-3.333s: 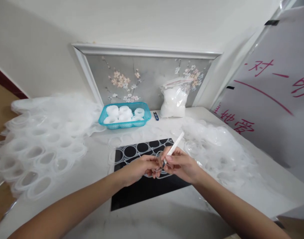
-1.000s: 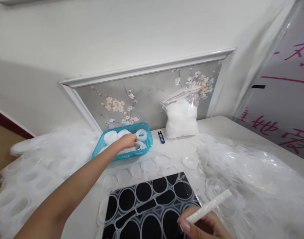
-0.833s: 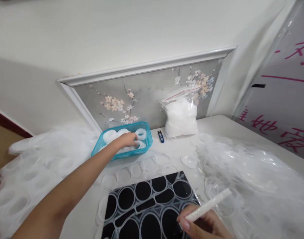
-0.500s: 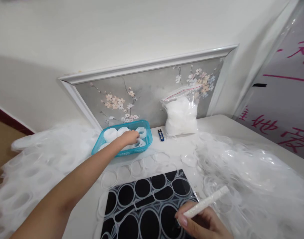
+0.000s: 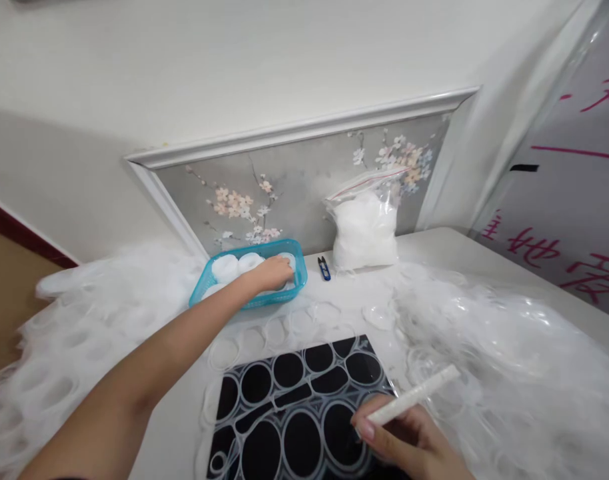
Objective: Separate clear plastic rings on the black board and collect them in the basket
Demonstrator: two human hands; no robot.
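Note:
My left hand point(image 5: 277, 272) reaches into a blue plastic basket point(image 5: 198, 293), with its fingers closed and bent down among white rings point(image 5: 225, 268). What those fingertips hold, if anything, is hidden. In my right hand point(image 5: 409, 437) is a white pen-like tool point(image 5: 417, 393), its thick end pointing up to the right. Its thin lower end is near a black sheet point(image 5: 302, 443) on the table, covered by a clear, whitish piece with round and long cutouts. Rows of translucent rings point(image 5: 252, 340) lie just behind the sheet.
Behind the basket, blue thread snips point(image 5: 324, 268) lie beside a zip bag point(image 5: 365, 230) of white material. Heaps of translucent cut sheets flank the work, one at left point(image 5: 84, 333) and one at right point(image 5: 504, 353). A framed floral panel point(image 5: 294, 187) stands at the back.
My left hand has moved a little to the right within the basket, over the rings there. My right hand keeps the tool in nearly the same spot. The view has shifted slightly.

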